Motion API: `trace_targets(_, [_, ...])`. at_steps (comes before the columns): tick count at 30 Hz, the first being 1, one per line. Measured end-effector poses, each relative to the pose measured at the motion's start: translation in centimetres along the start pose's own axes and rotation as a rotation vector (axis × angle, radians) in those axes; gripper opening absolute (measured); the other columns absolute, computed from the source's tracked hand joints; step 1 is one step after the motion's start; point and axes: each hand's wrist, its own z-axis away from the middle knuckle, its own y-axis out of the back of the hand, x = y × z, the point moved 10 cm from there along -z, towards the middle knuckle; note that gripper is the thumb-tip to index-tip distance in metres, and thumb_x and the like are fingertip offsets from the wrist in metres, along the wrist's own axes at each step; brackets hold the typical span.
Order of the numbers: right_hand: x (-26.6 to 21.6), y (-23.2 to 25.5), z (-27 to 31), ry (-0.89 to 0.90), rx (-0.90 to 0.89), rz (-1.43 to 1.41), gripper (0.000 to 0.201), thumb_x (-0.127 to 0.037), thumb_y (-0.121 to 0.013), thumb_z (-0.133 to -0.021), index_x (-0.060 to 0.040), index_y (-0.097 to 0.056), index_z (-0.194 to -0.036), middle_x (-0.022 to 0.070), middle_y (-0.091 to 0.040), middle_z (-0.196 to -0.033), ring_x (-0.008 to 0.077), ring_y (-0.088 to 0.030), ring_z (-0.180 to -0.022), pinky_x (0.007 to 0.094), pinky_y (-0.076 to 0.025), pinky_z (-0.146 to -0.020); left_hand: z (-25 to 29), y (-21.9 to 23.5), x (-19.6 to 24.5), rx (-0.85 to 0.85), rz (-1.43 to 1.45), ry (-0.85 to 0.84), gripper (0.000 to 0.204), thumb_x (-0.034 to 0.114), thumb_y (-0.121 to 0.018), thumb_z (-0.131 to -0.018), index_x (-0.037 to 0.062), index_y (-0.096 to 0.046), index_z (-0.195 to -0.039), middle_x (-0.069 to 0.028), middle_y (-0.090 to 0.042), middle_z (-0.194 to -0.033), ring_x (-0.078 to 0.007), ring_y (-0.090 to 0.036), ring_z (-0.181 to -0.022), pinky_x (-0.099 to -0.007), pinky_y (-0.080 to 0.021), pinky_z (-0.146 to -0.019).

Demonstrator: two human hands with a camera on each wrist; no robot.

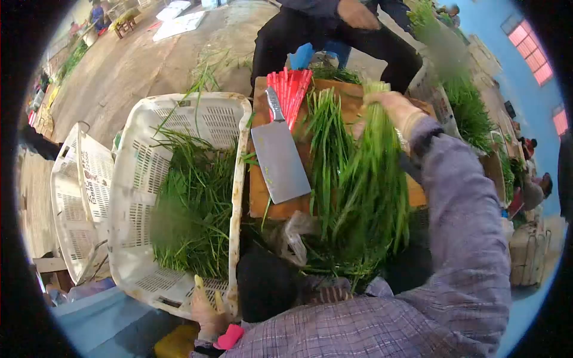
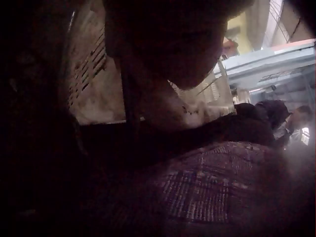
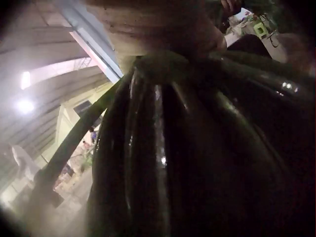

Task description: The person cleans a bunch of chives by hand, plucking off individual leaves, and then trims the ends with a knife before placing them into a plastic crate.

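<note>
In the head view my right hand (image 1: 397, 110) grips a thick bunch of long green stalks (image 1: 373, 173) near its pale ends, leaves hanging down over the board's near edge. The right wrist view shows stalks (image 3: 158, 148) close up and dark. A smaller bunch (image 1: 328, 137) lies on the wooden board (image 1: 262, 191), between the held bunch and a cleaver (image 1: 282, 162). At the white basket's (image 1: 239, 161) near rim is my left hand (image 1: 209, 316), its yellow-tipped fingers extended up against the rim. The left wrist view is mostly too dark to read.
Loose green leaves (image 1: 197, 209) fill part of the basket. Red strips (image 1: 289, 89) lie at the board's far left. A person in black trousers (image 1: 268, 48) sits beyond it. Another white basket (image 1: 80, 197) stands left; more greens (image 1: 465, 113) lie at the right.
</note>
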Motion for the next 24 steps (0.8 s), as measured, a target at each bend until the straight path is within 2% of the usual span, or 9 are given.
trace_targets(1, [0.8,-0.3,-6.2,0.249,-0.125,0.193,0.026,-0.024,-0.070,-0.077,-0.0007,-0.068,-0.090,0.0074,-0.069,-0.086,0.0237,-0.065,-0.083,0.0365,-0.050,-0.074,0.3,-1.0,-1.2,-0.035,0.012,0.057,0.063,0.024,-0.063,-0.081,-0.0099,-0.043,-0.130,-0.0305,-0.053,-0.118,-0.0451,-0.053,-0.103,-0.0493,-0.043,-0.089])
trace_targets(3, [3.1,-2.3,-12.2,0.242,-0.004,0.465,0.041,-0.030,-0.071,-0.072,-0.0005,-0.068,-0.100,0.0170,-0.063,-0.115,0.0303,-0.057,-0.108,0.0383,-0.045,-0.088,0.3,-1.5,-1.9,-0.070,0.037,0.120,0.063,0.023,-0.063,-0.081,-0.0104,-0.042,-0.130,-0.0301,-0.053,-0.120,-0.0454,-0.053,-0.103,-0.0488,-0.043,-0.090])
trace_targets(5, [3.8,-3.5,-13.4,0.114,0.111,0.613,0.044,-0.032,-0.071,-0.072,-0.0015,-0.068,-0.103,0.0168,-0.063,-0.117,0.0319,-0.057,-0.109,0.0372,-0.044,-0.092,0.6,-1.6,-1.4,-0.129,0.012,0.032,0.065,0.024,-0.062,-0.082,-0.0102,-0.040,-0.132,-0.0298,-0.051,-0.123,-0.0451,-0.053,-0.106,-0.0477,-0.043,-0.091])
trace_targets(7, [3.2,-5.4,-16.7,0.366,-0.112,1.058,0.045,-0.033,-0.070,-0.071,-0.0016,-0.068,-0.103,0.0174,-0.063,-0.117,0.0328,-0.057,-0.109,0.0379,-0.043,-0.092,0.4,-0.8,-0.9,-0.078,0.013,-0.017,0.067,0.023,-0.061,-0.082,-0.0106,-0.037,-0.134,-0.0292,-0.050,-0.126,-0.0444,-0.052,-0.108,-0.0466,-0.042,-0.092])
trace_targets(13, [-0.2,-3.7,-13.1,0.199,0.027,0.598,0.049,-0.041,-0.072,-0.071,-0.0014,-0.068,-0.100,0.0142,-0.063,-0.110,0.0256,-0.056,-0.100,0.0351,-0.042,-0.091,-2.3,4.5,4.8,0.194,0.164,-0.178,0.095,0.003,-0.070,-0.074,0.0068,-0.013,-0.149,-0.0252,-0.046,-0.132,-0.0356,-0.053,-0.115,-0.0489,-0.043,-0.098])
trace_targets(17, [0.1,-5.7,-12.6,0.154,0.074,0.935,0.078,-0.060,-0.063,-0.077,-0.0027,-0.054,-0.129,0.0173,-0.053,-0.132,0.0256,-0.048,-0.123,0.0345,-0.036,-0.101,-2.8,5.6,4.3,0.251,0.339,0.003,0.071,0.016,-0.063,-0.081,-0.0070,-0.029,-0.139,-0.0275,-0.046,-0.132,-0.0415,-0.051,-0.115,-0.0467,-0.042,-0.095])
trace_targets(20, [0.9,-3.7,-15.2,0.303,0.116,0.622,0.082,-0.067,-0.057,-0.080,-0.0044,-0.051,-0.133,0.0138,-0.052,-0.134,0.0253,-0.047,-0.124,0.0357,-0.035,-0.103,-1.1,3.0,1.4,0.120,0.240,-0.032,0.067,0.019,-0.061,-0.082,-0.0101,-0.035,-0.136,-0.0275,-0.047,-0.132,-0.0429,-0.050,-0.114,-0.0462,-0.042,-0.095])
trace_targets(21, [-0.4,-6.0,-10.5,0.237,-0.169,0.492,0.082,-0.068,-0.055,-0.081,-0.0043,-0.050,-0.134,0.0130,-0.048,-0.137,0.0220,-0.043,-0.126,0.0364,-0.037,-0.101,-0.4,0.7,1.0,-0.015,0.098,-0.118,0.066,0.019,-0.061,-0.082,-0.0098,-0.035,-0.136,-0.0270,-0.047,-0.132,-0.0427,-0.051,-0.114,-0.0463,-0.041,-0.095])
trace_targets(24, [0.8,-2.3,-10.9,0.049,-0.073,0.515,0.086,-0.069,-0.053,-0.081,-0.0045,-0.044,-0.137,0.0148,-0.042,-0.142,0.0247,-0.038,-0.129,0.0420,-0.037,-0.100,0.4,-0.1,0.1,0.007,0.065,-0.078,0.065,0.019,-0.061,-0.082,-0.0083,-0.037,-0.136,-0.0272,-0.049,-0.129,-0.0427,-0.052,-0.111,-0.0470,-0.042,-0.093])
